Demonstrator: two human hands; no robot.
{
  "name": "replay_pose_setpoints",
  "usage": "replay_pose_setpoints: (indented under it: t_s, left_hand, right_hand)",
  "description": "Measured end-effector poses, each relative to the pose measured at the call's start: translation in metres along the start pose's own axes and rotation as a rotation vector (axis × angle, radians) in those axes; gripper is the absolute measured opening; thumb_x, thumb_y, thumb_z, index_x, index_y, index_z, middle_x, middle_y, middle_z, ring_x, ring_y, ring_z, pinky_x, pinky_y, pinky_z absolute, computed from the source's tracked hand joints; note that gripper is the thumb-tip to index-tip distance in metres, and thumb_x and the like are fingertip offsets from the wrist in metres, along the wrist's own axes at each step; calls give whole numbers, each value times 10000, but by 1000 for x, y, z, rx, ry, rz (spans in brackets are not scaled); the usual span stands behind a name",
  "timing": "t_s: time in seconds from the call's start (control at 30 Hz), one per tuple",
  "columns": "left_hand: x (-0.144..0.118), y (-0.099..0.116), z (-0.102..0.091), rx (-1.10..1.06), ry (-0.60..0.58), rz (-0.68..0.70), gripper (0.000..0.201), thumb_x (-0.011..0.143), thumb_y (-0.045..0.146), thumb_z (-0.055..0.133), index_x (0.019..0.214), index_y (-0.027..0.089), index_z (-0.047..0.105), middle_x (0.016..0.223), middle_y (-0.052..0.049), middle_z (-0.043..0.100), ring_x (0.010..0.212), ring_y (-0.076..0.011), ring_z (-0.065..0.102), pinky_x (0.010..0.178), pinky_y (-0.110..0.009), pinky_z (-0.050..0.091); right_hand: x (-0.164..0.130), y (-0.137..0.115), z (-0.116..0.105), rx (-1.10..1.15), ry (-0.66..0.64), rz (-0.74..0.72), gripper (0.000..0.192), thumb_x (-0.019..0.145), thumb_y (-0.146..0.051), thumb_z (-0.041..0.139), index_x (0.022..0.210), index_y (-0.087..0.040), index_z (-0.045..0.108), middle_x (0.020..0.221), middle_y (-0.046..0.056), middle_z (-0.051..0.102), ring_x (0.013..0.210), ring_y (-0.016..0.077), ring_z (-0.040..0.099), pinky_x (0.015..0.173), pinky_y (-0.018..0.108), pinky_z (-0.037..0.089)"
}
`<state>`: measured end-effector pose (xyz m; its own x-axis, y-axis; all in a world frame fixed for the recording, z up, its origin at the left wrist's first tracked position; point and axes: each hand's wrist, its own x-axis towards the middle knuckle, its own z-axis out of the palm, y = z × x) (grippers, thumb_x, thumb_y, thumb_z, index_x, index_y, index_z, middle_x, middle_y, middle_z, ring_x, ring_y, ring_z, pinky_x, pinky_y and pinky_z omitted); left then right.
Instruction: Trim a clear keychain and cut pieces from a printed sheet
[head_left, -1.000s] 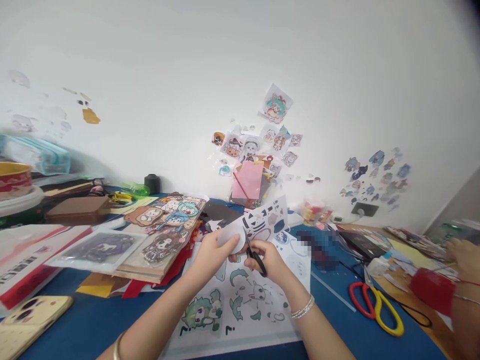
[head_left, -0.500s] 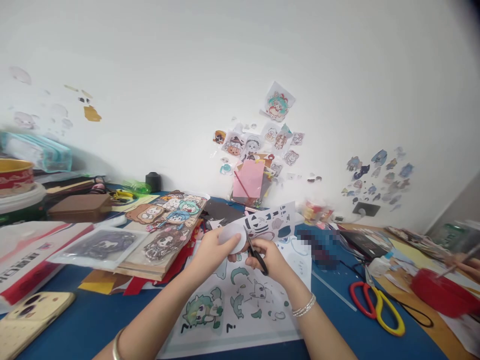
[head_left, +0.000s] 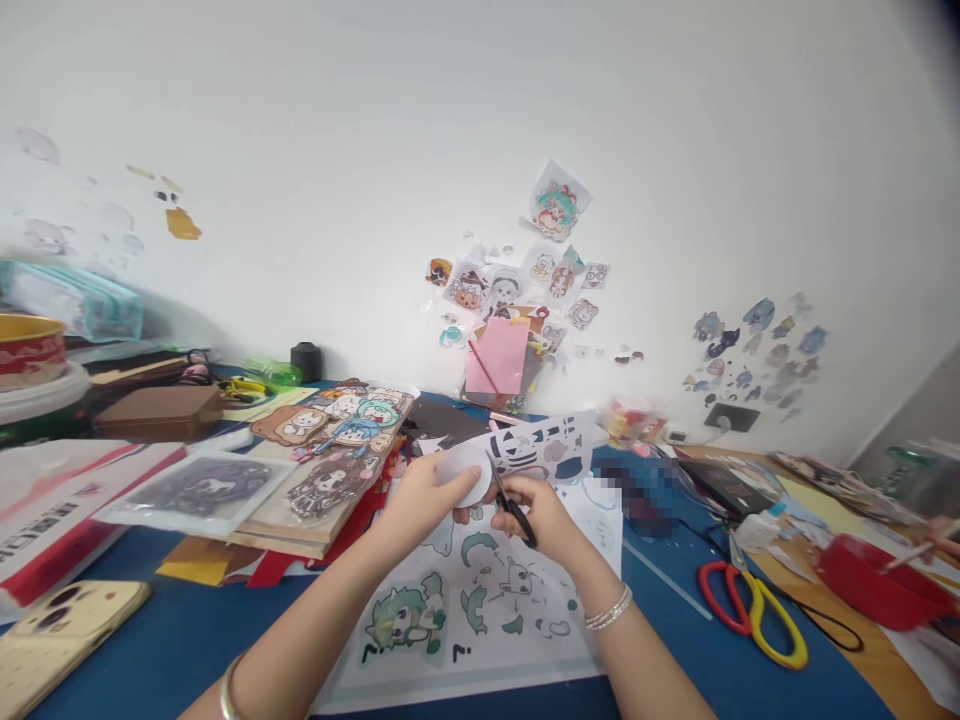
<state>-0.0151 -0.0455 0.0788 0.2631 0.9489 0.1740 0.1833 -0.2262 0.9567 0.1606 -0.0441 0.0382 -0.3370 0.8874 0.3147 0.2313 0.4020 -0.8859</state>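
Observation:
My left hand (head_left: 416, 505) pinches a printed paper sheet (head_left: 536, 445) of cartoon parts, holding it up over the table. My right hand (head_left: 544, 520) grips small black scissors (head_left: 510, 505), whose blades sit in the sheet's white edge beside my left fingers. Under both hands lies a large sticker sheet (head_left: 465, 620) with green cartoon figures, flat on the blue table (head_left: 172, 640).
Red and yellow scissors (head_left: 754, 610) lie to the right. A stack of character prints on board (head_left: 330, 460) and a yellow phone (head_left: 56, 635) sit left. Another person's hand (head_left: 941, 535) holds a stick over a red bowl (head_left: 881, 590) at far right.
The held sheet has tilted lower and flatter while the scissors stay in its edge. The other person's hand and red bowl have shifted at the far right.

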Motion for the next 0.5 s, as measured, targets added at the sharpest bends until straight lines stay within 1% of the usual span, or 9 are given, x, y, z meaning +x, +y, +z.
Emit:
replay_pose_setpoints:
  t_s: [0.17, 0.33, 0.5]
  left_hand:
    - [0, 2, -1, 5, -9, -21, 193, 718, 332, 543, 633, 158, 541, 383, 34, 530, 397, -122, 509, 439, -211, 380]
    - [2, 0, -3, 12, -21, -15, 195, 711, 343, 547, 669, 152, 555, 400, 28, 547, 410, -127, 521, 446, -211, 384]
    - [3, -3, -5, 9, -51, 10, 218, 706, 365, 550, 663, 152, 557, 393, 24, 544, 412, -137, 525, 466, -225, 398]
  right_hand:
    - [0, 0, 0, -7, 2, 16, 360, 604, -439, 721, 776, -150, 592, 559, -31, 472, 493, 96, 386, 463, 223, 343]
    - [0, 0, -1, -17, -1, 15, 355, 615, -443, 713, 769, -144, 601, 565, -22, 482, 501, 96, 386, 446, 215, 329]
    - [-1, -2, -2, -28, -5, 18, 352, 620, -441, 708, 776, -143, 607, 577, -15, 495, 502, 102, 403, 443, 221, 349]
